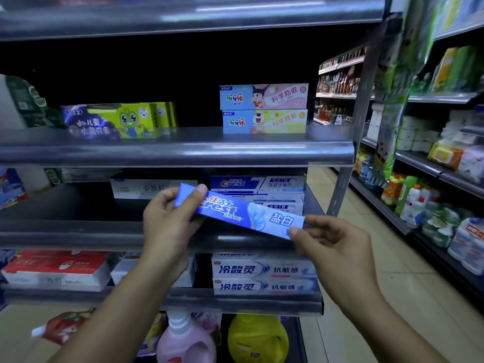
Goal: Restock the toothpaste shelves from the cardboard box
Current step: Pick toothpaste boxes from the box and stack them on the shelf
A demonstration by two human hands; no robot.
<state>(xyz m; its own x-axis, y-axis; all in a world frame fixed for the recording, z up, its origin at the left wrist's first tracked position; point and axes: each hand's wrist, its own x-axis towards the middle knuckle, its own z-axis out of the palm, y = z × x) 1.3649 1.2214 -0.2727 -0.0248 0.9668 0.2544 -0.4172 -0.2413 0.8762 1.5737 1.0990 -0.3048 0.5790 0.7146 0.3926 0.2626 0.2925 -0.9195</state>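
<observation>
I hold the blue Crest toothpaste box [239, 214] tilted before the middle shelf [78, 233]. My left hand [169, 221] grips its left end; my right hand [332, 243] pinches its right end.

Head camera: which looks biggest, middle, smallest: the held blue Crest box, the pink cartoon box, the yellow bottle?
1. Held blue Crest box, though nearest.
2-3. Yellow bottle and pink cartoon box: too alike to rank.

One left hand [167, 224], one right hand [337, 250], one blue Crest box [235, 209] — two children's boxes [264, 96] at twelve o'clock — two white boxes [264, 269] at six.
</observation>
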